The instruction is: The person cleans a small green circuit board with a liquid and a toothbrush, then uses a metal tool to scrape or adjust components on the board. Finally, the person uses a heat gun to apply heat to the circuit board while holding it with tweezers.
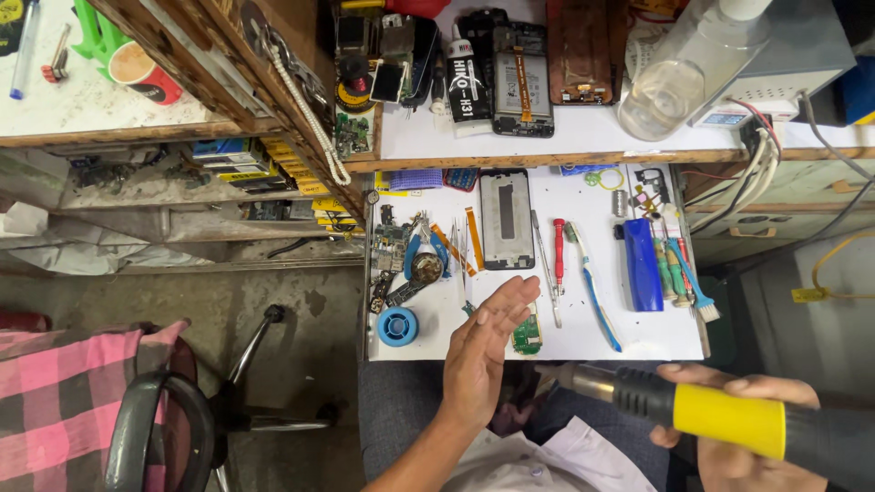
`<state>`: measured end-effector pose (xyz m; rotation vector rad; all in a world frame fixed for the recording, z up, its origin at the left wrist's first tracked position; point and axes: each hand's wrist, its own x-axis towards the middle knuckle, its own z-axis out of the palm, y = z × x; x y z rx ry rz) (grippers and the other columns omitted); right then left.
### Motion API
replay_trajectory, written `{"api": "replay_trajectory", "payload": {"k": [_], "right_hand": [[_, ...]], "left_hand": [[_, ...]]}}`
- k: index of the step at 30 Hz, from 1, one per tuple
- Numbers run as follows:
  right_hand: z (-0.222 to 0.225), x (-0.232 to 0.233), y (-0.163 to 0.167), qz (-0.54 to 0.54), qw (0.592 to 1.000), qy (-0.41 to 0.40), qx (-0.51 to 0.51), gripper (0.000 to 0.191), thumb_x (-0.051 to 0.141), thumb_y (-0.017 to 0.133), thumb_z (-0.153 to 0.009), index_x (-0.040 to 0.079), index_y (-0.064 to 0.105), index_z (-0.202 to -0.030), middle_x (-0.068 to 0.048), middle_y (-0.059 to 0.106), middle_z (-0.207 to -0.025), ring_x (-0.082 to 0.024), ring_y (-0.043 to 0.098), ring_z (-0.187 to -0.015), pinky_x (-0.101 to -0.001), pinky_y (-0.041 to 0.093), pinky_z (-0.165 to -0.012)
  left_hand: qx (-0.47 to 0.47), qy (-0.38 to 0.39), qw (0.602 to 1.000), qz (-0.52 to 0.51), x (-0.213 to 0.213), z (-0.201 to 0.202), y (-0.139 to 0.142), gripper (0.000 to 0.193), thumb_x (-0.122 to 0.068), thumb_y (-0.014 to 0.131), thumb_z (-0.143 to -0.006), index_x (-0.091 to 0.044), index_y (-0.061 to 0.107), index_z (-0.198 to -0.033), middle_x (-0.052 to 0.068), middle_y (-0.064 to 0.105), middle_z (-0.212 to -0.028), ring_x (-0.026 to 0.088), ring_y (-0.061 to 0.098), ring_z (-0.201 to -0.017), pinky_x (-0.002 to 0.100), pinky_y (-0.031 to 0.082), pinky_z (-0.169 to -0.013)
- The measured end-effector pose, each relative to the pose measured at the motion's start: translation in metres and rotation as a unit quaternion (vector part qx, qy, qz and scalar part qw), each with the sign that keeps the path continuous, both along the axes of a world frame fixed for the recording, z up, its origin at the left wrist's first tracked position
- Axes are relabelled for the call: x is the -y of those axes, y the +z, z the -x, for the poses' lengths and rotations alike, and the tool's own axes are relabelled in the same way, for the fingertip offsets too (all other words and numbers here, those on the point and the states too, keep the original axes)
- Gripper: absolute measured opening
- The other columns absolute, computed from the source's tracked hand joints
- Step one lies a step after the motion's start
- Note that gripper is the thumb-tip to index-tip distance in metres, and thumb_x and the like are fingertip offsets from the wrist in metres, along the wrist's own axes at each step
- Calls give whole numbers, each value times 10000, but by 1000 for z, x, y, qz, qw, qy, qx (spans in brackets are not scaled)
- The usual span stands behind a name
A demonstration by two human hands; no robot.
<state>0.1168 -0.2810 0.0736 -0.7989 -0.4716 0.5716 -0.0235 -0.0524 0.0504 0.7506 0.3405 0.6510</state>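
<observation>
Gripping yellow-banded hot-air tool (720,419), right hand (729,428) closed round it; left hand (483,351) flat, empty, fingers straight; white glue tube (465,87) on shelf.

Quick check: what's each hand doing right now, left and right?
Left hand: open, fingers flat and straight, holding nothing, in front of the nozzle.
Right hand: closed around the yellow-and-black hot-air tool.

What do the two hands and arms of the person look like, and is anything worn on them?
The left hand and the right hand are bare: no gloves, rings or watch are visible. The left forearm shows no sleeve. The right wrist is mostly hidden. A white garment lies below, between the arms.
</observation>
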Motion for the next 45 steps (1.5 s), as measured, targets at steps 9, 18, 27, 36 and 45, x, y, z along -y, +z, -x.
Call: {"api": "replay_trajectory", "payload": {"k": [9,18,27,36,45], "right_hand": [[4,-16,8,98,982,-50,156,549,12,803,-853,13,489,-1304,-311,665,-1112,-421,717,-1066,-474,623,-704],[5,-31,23,108,982,-65,141,532,28,768,-871,8,462,-1305,-358,659,-1128,-378,728,-1001,-435,629,-681],[14,-29,17,135,972,-68,181,439,29,752,-905,13,457,-1230,-354,663,-1074,-385,711,-1074,-416,632,-696],[12,-23,5,83,982,-74,154,412,80,770,-988,7,457,-1246,-339,656,-1119,-386,694,-1151,-414,649,-727],[12,-30,22,161,963,-109,185,544,139,778,-888,8,442,-1295,-340,660,-1095,-376,716,-1058,-416,645,-684]], "left_hand": [[12,9,999,-38,-7,1,6,606,-359,362,-1104,94,451,-1496,250,544,-1509,323,486,-1460,430,294,-1260],[-3,3,999,-34,-6,4,11,633,-391,362,-1101,99,454,-1490,255,543,-1508,313,481,-1467,422,296,-1265],[16,4,999,-31,-6,4,9,649,-415,372,-1107,103,457,-1488,260,536,-1515,313,481,-1468,426,301,-1265],[32,8,999,-38,-7,4,11,670,-449,362,-1105,89,453,-1495,263,528,-1526,331,470,-1483,451,256,-1296],[-6,9,994,-106,-10,6,13,759,-555,351,-1086,59,451,-1522,238,538,-1539,313,426,-1514,457,184,-1310]]}}
